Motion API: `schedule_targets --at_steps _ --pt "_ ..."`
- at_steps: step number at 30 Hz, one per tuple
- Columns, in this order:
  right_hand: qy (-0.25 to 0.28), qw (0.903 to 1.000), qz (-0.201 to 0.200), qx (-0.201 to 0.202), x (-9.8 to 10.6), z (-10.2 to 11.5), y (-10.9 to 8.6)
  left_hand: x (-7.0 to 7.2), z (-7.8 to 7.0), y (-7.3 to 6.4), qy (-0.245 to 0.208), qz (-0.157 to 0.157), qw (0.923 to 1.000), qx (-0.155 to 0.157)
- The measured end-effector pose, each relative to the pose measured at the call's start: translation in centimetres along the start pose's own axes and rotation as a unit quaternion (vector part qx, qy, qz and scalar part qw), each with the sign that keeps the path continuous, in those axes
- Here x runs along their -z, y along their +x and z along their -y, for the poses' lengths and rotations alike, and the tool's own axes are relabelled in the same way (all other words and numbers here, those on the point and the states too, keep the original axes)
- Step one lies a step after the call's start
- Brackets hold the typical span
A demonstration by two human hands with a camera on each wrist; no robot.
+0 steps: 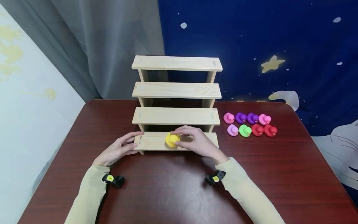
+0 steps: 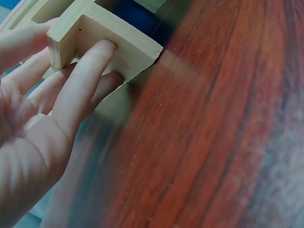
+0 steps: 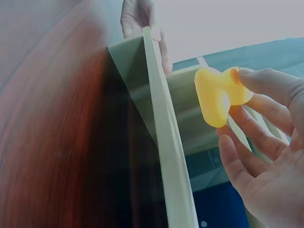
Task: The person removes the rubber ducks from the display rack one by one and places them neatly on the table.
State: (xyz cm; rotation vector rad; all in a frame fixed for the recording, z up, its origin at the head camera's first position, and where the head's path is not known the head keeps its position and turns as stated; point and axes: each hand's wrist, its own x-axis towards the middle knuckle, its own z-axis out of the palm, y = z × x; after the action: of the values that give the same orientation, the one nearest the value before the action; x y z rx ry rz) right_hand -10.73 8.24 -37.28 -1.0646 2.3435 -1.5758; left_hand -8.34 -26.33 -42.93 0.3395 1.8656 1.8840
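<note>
A small yellow rubber duck [image 1: 171, 140] is over the middle of the lowest board of a pale wooden four-step display stand [image 1: 176, 116]. My right hand [image 1: 199, 143] pinches the duck between thumb and fingers. Seen from the right wrist, the duck [image 3: 216, 97] is between the thumb and fingertips, above the board [image 3: 166, 123]. At the stand's left end, my left hand [image 1: 118, 149] grips the lowest board. The left wrist view has fingers of this left hand [image 2: 52, 104] against the wooden side support [image 2: 107, 45] under the board.
Right of the stand, several rubber ducks stand in two rows on the dark red-brown table [image 1: 173, 186], among them a purple duck [image 1: 240, 118], a green duck [image 1: 245, 131] and a red duck [image 1: 270, 131]. Behind hang a grey curtain [image 1: 120, 40] and a blue starry cloth [image 1: 237, 46].
</note>
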Motion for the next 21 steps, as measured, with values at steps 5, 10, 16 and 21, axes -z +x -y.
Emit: schedule_targets --at_steps 5,10,16,21 --pt "-0.013 0.9999 -0.006 -0.003 1.0 0.0 -0.6 0.2 0.0 0.1 0.002 0.012 0.9998 -0.014" --pt "-0.010 0.9987 -0.008 -0.049 1.9 1.0 -1.7 0.2 0.5 -0.3 -0.003 0.017 0.9996 -0.022" --pt "-0.019 0.9973 -0.028 -0.065 3.3 3.3 -2.9 0.3 0.7 -0.1 -0.006 0.025 0.9991 -0.034" --pt "-0.016 0.9968 -0.044 -0.065 4.3 2.8 -4.2 0.3 0.6 0.0 -0.005 0.024 0.9990 -0.037"
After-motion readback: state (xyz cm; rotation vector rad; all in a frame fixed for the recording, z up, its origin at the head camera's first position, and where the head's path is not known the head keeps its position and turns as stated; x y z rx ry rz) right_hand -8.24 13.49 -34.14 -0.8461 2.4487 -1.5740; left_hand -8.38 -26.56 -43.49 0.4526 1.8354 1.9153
